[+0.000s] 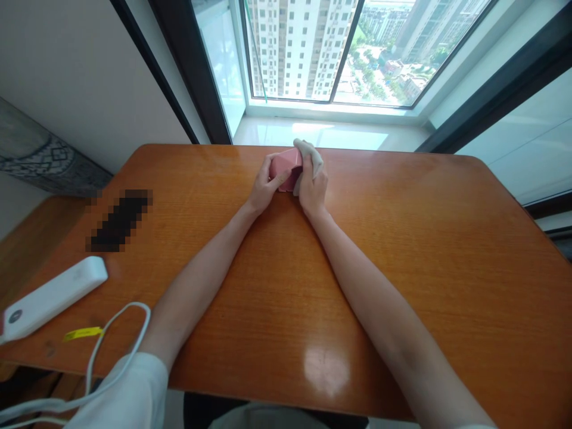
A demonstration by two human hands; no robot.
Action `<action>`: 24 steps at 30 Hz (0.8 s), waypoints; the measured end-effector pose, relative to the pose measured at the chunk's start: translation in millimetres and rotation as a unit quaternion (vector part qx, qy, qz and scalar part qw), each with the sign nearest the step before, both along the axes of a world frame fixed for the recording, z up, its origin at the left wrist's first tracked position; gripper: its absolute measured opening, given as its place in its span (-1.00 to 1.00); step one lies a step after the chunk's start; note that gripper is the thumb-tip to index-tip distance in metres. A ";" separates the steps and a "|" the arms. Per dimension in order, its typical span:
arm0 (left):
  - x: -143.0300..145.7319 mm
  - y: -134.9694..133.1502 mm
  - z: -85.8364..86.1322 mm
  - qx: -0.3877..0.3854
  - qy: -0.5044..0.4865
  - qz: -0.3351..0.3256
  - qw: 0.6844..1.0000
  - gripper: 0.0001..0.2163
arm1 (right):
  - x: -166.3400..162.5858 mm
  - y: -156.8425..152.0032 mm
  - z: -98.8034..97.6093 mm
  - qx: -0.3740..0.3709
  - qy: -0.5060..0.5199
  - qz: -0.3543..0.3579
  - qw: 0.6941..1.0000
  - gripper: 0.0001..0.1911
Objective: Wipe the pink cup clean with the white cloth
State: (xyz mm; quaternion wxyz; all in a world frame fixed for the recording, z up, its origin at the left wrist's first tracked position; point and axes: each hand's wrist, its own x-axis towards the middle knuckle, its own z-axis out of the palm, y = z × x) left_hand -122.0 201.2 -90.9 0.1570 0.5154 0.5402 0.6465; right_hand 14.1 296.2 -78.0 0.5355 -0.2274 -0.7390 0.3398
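Note:
Near the far edge of the wooden table [250, 286], my left hand [264, 186] is wrapped around the left side of a small pink faceted object [286, 161], thumb across its front. Its exact kind I cannot make out; a darker side faces right. On the other side, my right hand [313, 186] holds a light grey cloth [311, 153] against the pink object's right side. Part of the cloth sticks up above the fingers, and a bit shows below them. Both arms reach forward across the table.
On the left lie a white power strip [53, 298] and a blurred-out dark rectangle [120, 220]. A white cable [145, 316] with a yellow tag [83, 333] loops beside my left forearm. Beyond the table is a window sill [330, 134].

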 end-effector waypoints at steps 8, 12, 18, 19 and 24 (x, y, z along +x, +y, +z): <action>1.3 -0.3 0.0 0.012 -0.016 -0.006 1.000 -0.37 | 4.7 -8.6 5.3 0.132 -0.009 0.033 0.991 -0.44; 1.7 1.7 -1.6 0.008 -0.013 -0.001 1.000 -0.34 | 2.5 -2.5 1.0 0.026 0.015 0.011 0.999 -0.42; 0.8 1.3 -2.4 -0.002 -0.002 -0.001 1.000 -0.35 | 4.8 -3.5 0.4 0.027 0.003 -0.012 1.000 -0.44; 0.5 1.2 -2.4 0.002 0.001 -0.005 1.000 -0.36 | 5.7 -6.7 2.3 0.082 -0.007 -0.010 0.997 -0.45; 2.0 0.8 -1.1 0.005 -0.009 -0.002 1.000 -0.33 | 5.5 -8.5 3.8 0.075 -0.024 -0.012 0.997 -0.41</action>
